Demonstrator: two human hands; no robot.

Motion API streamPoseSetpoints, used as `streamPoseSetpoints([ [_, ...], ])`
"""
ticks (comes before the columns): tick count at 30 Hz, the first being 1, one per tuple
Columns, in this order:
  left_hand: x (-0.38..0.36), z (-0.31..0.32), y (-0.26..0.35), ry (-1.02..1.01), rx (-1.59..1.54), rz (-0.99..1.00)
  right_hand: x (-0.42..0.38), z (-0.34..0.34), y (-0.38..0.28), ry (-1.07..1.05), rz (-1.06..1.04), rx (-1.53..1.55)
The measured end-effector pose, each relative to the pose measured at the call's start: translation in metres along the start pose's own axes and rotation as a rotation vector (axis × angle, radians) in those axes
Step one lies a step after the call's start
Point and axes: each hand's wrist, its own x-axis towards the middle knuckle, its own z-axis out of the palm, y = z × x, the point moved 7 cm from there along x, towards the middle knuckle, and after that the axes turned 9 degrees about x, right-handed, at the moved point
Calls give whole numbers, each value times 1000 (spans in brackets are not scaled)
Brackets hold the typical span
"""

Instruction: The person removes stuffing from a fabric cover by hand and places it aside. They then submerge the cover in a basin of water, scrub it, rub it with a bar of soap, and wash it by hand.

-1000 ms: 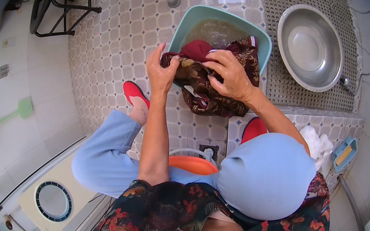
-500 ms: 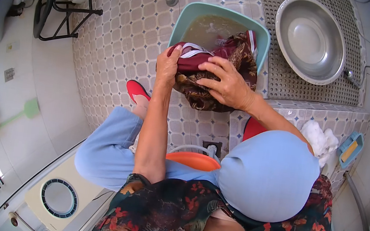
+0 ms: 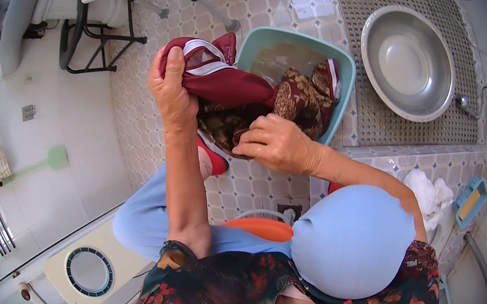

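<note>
A dark red garment (image 3: 228, 84) with white trim and a brown patterned side stretches between my hands. My left hand (image 3: 174, 89) grips its red, white-edged end, raised to the left of the basin. Lower down, my right hand (image 3: 279, 144) has its fingers curled on the brown patterned cloth. The rest of the garment hangs over the near rim of a teal basin (image 3: 341, 113), and part of it lies inside. Cloudy greyish water (image 3: 281, 58) shows in the basin behind the cloth.
A metal bowl (image 3: 433, 107) stands on a grey perforated mat (image 3: 377, 130) at the right. A blue soap dish (image 3: 475, 197) and white cloth (image 3: 427, 193) sit on the tiled ledge. An orange basin (image 3: 261, 228) is near my legs. At upper left are a black-framed stool (image 3: 73, 35) and a chair leg (image 3: 213, 11).
My left hand has moved left and up, pulling the red end out past the basin's side. My right hand has shifted down and its fingers have closed on the patterned cloth.
</note>
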Motion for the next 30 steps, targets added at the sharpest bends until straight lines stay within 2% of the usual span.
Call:
streamPoseSetpoints([
  [2,6,9,30,-4,-41,40,14,2,-6,10,-25,7],
  [4,11,14,52,-34,-144,104,30,-5,-10,11,-10,150],
  [5,12,15,57,-124,-189,114,36,-10,-12,14,-19,192],
  [8,5,22,55,-199,-243,110,42,-35,-11,48,5,270],
  [10,-2,21,30,-248,-253,65,36,-67,6,302,161,183],
  [12,-20,38,9,-326,-361,-23,24,-89,28,532,476,193],
  [14,-33,44,-24,-302,-471,-168,26,-96,39,491,346,-115],
  [15,-39,44,-44,-285,-513,-249,21,-89,51,448,473,-13],
  [16,-46,44,-64,-267,-554,-331,16,-85,59,446,485,-11],
  [18,-55,43,-90,-232,-591,-403,-1,-70,93,463,711,401],
  [20,-66,50,-104,-259,-776,-523,-6,-65,95,429,755,371],
  [22,-69,47,-129,-125,-804,-600,-12,-71,89,658,644,288],
  [24,-69,57,-135,-184,-828,-594,-14,-54,85,417,796,323],
  [27,-82,68,-147,-165,-681,-730,-36,-36,96,416,830,243],
  [28,-86,70,-148,-169,-688,-736,-51,-27,110,496,923,422],
  [29,-88,69,-148,-201,-511,-678,-67,-20,121,579,1011,604],
  [30,-91,67,-148,-232,-334,-616,-73,-22,122,583,1016,597],
])
